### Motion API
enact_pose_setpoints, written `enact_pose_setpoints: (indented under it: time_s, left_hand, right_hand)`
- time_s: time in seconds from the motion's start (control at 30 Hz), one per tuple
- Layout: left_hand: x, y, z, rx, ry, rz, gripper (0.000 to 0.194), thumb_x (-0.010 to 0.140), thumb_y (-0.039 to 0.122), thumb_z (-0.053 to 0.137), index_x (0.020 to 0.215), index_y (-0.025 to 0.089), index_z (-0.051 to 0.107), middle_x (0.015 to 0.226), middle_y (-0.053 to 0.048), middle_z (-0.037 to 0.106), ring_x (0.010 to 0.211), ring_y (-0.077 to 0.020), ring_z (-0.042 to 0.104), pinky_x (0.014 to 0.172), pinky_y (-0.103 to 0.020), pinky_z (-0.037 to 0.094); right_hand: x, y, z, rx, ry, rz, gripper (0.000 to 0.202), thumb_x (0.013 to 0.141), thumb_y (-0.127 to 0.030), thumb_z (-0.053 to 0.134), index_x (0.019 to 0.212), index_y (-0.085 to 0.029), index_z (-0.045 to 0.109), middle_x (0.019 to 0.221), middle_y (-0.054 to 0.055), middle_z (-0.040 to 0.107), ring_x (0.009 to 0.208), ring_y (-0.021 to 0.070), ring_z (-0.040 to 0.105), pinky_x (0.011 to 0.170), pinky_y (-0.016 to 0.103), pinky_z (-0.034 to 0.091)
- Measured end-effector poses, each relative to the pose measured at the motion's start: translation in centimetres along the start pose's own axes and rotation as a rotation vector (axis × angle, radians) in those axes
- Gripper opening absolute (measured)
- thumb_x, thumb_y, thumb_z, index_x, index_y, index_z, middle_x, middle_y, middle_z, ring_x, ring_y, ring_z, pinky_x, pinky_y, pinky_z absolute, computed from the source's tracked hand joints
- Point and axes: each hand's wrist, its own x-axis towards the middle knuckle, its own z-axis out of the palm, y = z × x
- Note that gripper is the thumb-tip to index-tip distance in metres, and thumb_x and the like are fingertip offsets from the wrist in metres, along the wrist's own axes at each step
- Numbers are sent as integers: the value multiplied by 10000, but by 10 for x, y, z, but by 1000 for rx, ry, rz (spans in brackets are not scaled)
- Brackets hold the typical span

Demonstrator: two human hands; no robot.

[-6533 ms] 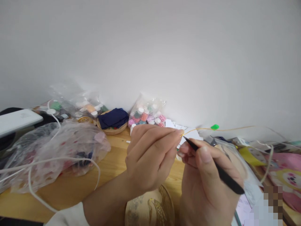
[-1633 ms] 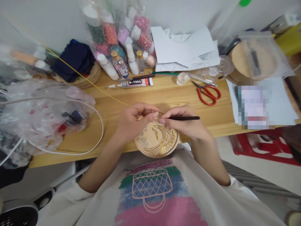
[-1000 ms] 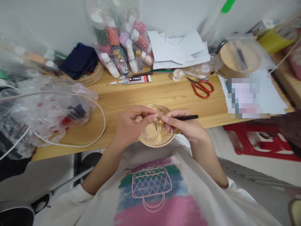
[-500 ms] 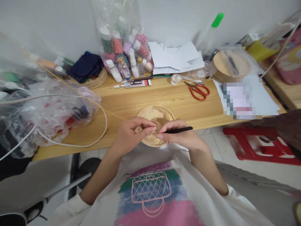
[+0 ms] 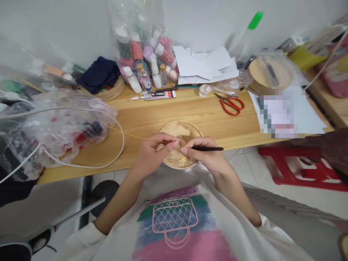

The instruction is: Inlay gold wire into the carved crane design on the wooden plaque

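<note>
A round wooden disc (image 5: 177, 164) with a gold curved pattern lies at the table's front edge, under my hands. My left hand (image 5: 160, 149) pinches a thin yellow thread (image 5: 130, 135) between thumb and forefinger; the thread runs off to the left over the plastic bags. Just right of it, my right hand (image 5: 202, 152) is closed on a slim black-handled tool (image 5: 209, 149), whose handle points right. The fingertips of both hands nearly meet above the disc, and the tool's tip is too small to make out.
Red-handled scissors (image 5: 232, 106), a B-7000 glue tube (image 5: 160, 95), small bottles (image 5: 132, 80) and papers (image 5: 203, 67) lie along the back of the table. A white cable (image 5: 123, 145) loops over plastic bags (image 5: 65, 127) at the left. A red stool (image 5: 288, 174) stands on the floor.
My right hand has shifted slightly, and its fingers bend more around the tool. The yellow thread hangs lower on the left than before.
</note>
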Motion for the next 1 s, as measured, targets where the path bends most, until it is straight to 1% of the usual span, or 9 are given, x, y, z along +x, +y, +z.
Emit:
enact_pose_setpoints:
  time_s: [0.1,0.2,0.27,0.37,0.47,0.53,0.67,0.87,1.0]
  left_hand:
    - [-1,-1,0,15,-4,90,38,827,287,709,819,279,745,808,-14,744,764,-170,673,702,-308,527]
    - [-2,0,1,49,-36,161,72,834,247,705,850,303,748,839,-8,740,806,-174,669,755,-328,526]
    - [-2,1,2,97,-40,212,110,831,219,708,862,318,745,843,-2,735,800,-174,665,753,-334,527]
    - [-3,2,5,177,8,304,150,827,170,709,850,316,738,814,10,727,768,-157,661,730,-318,525]
    - [-3,1,7,190,52,367,147,826,159,712,840,303,732,790,21,725,738,-143,661,702,-304,527]
    - [-3,0,7,177,56,369,139,825,169,718,844,307,731,795,20,728,738,-147,663,701,-311,531]
    - [-3,3,4,114,24,300,159,816,180,736,852,335,735,814,18,733,761,-159,671,713,-324,533]
    - [-1,11,0,46,-26,349,189,790,118,753,876,286,744,821,28,737,750,-134,673,694,-285,543]
    - [-1,12,0,61,-35,327,179,795,135,745,874,296,748,830,26,744,763,-161,690,702,-308,557]
  right_hand:
    - [0,0,-1,0,32,-17,213,647,-341,804,618,-162,691,486,-44,545,454,52,426,431,202,309]
    - [0,0,-2,14,68,-31,195,650,-333,802,624,-169,698,502,-40,568,465,55,441,449,208,341]
    - [-1,-1,-2,38,86,-43,183,653,-326,800,623,-176,698,515,-39,582,468,56,452,463,212,361]
    - [-2,-1,0,53,97,-58,174,660,-325,797,624,-182,703,520,-40,584,473,55,452,473,213,370]
    - [-2,-2,0,50,91,-45,187,660,-339,802,626,-184,704,526,-36,590,481,61,459,472,216,370]
    - [-3,-3,-1,56,75,-26,207,667,-358,803,633,-182,699,521,-36,585,484,66,468,466,214,366]
    - [-6,-8,-6,43,4,-20,271,719,-399,774,611,-171,675,531,-24,593,489,63,483,474,207,376]
    - [-11,-17,-9,16,-62,-31,191,725,-352,773,655,-188,704,527,-26,604,484,77,510,472,215,412]
    - [-12,-18,-8,-8,-58,-50,173,724,-331,767,638,-195,704,524,-27,600,485,81,508,474,220,413]
